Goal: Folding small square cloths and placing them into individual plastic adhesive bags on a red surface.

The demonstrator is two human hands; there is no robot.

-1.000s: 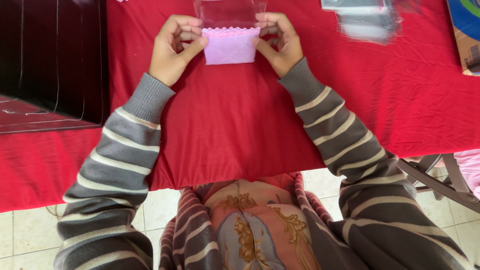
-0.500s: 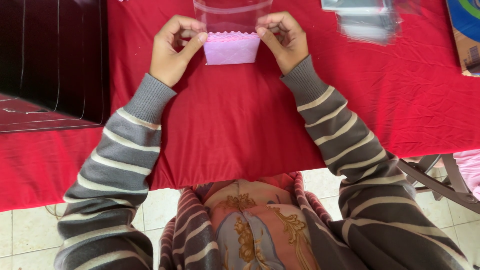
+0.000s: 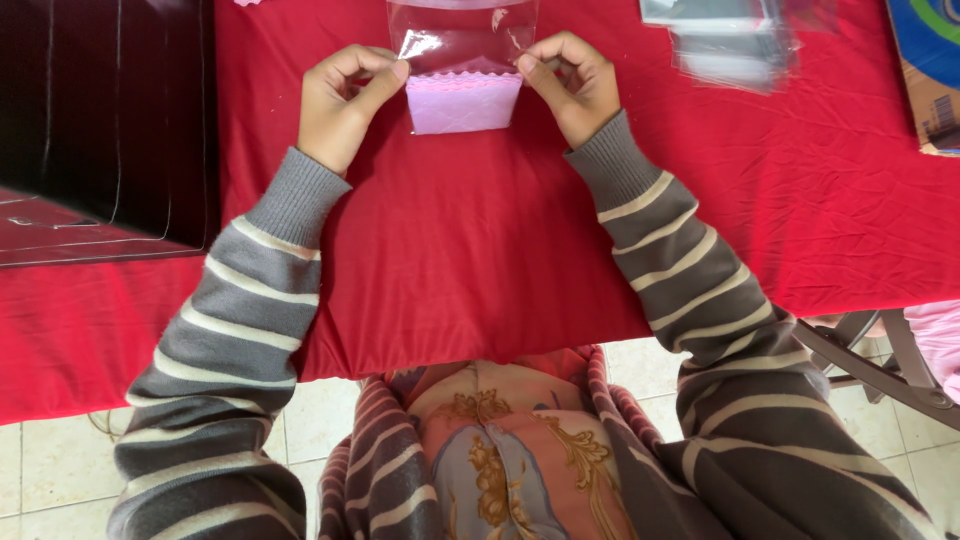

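A clear plastic bag (image 3: 462, 38) lies on the red tablecloth (image 3: 480, 250) at the far middle, with a pink scalloped-edged piece (image 3: 463, 102) inside its near end. My left hand (image 3: 345, 100) pinches the bag's left edge between thumb and fingers. At the right edge my right hand (image 3: 570, 85) does the same. Both wrists rest on the cloth, in grey striped sleeves.
A dark glossy box (image 3: 105, 120) sits at the far left on the table. A stack of clear packets (image 3: 730, 40) lies at the far right, with a cardboard box (image 3: 925, 70) at the right edge. A folding chair frame (image 3: 880, 365) stands on the tiled floor to the right.
The clear bag's upper flap, which looked red and folded down over the pink piece, now stands up flat and transparent. Both hands stayed at the bag's edges.
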